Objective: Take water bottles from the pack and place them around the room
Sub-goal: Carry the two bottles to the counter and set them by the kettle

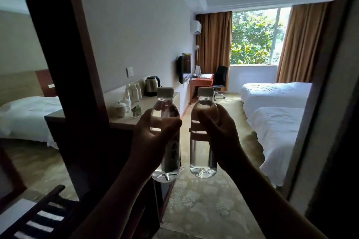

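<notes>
I hold two clear water bottles with white caps upright in front of me, side by side and a little apart. My left hand (153,132) grips the left water bottle (167,159) round its upper body. My right hand (217,128) grips the right water bottle (203,155) round its shoulder. Both bottles are full. The pack is not in view.
A counter (155,101) on the left carries a kettle (151,85), several small bottles (134,91) and cups. Two white beds (275,122) stand on the right, a carpeted aisle (204,200) runs between. A desk (201,81) and office chair (220,77) stand by the window. A dark wooden frame (77,83) rises at left.
</notes>
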A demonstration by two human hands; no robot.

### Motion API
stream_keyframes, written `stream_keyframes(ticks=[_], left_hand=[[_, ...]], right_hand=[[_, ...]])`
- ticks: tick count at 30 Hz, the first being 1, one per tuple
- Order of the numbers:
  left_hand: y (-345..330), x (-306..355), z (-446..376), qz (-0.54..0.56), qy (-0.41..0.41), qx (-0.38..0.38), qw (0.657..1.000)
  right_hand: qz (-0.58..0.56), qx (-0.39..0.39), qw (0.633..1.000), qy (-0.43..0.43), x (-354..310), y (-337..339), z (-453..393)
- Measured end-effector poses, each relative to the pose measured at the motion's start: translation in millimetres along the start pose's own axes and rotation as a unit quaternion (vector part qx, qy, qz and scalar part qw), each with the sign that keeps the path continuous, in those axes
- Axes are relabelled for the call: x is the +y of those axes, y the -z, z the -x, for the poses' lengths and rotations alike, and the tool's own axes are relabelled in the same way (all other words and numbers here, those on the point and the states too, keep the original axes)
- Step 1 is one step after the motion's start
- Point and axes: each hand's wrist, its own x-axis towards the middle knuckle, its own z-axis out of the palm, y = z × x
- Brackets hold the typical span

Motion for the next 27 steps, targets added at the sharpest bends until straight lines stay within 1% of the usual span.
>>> stream_keyframes(ticks=[7, 12, 18, 23, 27], left_hand=[[-47.3, -77.7, -102.3, 0.036, 0.015, -0.029, 0.999], [-62.1, -132.7, -196.3, 0.025, 0.003, -0.043, 0.999], [-81.3, -182.9, -311.3, 0.028, 0.000, -0.090, 0.996], [-101.0, -223.9, -379.3, 0.038, 0.011, -0.066, 0.997], [-127.8, -261.6, -433.8, 0.026, 0.007, -0.063, 0.998]], right_hand=[[0.063, 0.065, 0.996, 0.025, 64.1, 48.3, -100.4], [0.101, 0.093, 0.990, 0.030, 107.9, 60.2, -188.1], [0.109, 0.130, 0.985, 0.031, 151.3, 72.9, -293.3], [0.110, 0.134, 0.984, 0.026, 182.3, 92.4, -365.3], [0.101, 0.131, 0.986, 0.029, 214.4, 121.4, -427.6]])
